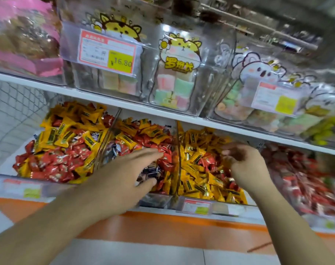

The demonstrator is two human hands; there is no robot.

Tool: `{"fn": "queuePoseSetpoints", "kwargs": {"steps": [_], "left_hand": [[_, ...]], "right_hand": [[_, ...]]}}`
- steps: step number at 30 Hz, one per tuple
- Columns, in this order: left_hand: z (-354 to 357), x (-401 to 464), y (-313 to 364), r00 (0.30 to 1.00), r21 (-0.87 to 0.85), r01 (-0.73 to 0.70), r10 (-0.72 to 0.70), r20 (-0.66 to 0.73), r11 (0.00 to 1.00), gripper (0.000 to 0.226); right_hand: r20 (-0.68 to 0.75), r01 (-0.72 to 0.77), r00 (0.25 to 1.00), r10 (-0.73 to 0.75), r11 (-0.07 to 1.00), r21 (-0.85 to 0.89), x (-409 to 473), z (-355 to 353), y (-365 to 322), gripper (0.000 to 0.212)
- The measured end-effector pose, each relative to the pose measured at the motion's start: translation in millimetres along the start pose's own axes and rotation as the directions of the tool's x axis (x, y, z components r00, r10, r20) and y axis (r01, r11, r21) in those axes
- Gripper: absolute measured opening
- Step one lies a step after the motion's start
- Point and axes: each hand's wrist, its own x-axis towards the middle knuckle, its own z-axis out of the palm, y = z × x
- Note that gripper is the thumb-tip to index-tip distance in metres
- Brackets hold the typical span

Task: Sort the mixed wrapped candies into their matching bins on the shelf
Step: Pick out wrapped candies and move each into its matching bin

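the sorting looks far from finished. on the lower shelf (229,129), the left bin (19,178) holds yellow candies (67,134) heaped behind red candies (53,165), and the middle bin (155,200) mixes red, yellow and a few dark blue candies (150,172). the right bin (237,202) is mostly yellow, with red pieces still scattered through it. a further bin of red candies sits at the far right, blurred.

the left hand (122,178) reaches into the middle bin, its fingers (153,153) spread fairly straight over the pile, touching it but gripping nothing that shows. the right hand (245,163) hovers over the right bin with fingers curled inward; whether they pinch a candy cannot be told.

the wrappers are oblong pillow shapes, and their long axes point every way, with no common direction in any bin.
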Motion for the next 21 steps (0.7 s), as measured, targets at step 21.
{"fn": "queuePoseSetpoints", "kwargs": {"steps": [21], "left_hand": [[43.7, 13.9, 25.9, 0.99, 0.007, -0.075, 0.073, 0.125, 0.997, 0.066]], "right_hand": [[0.273, 0.074, 0.962, -0.008, 0.97, -0.232, -0.4, 27.0, 14.5, 0.038]]}}
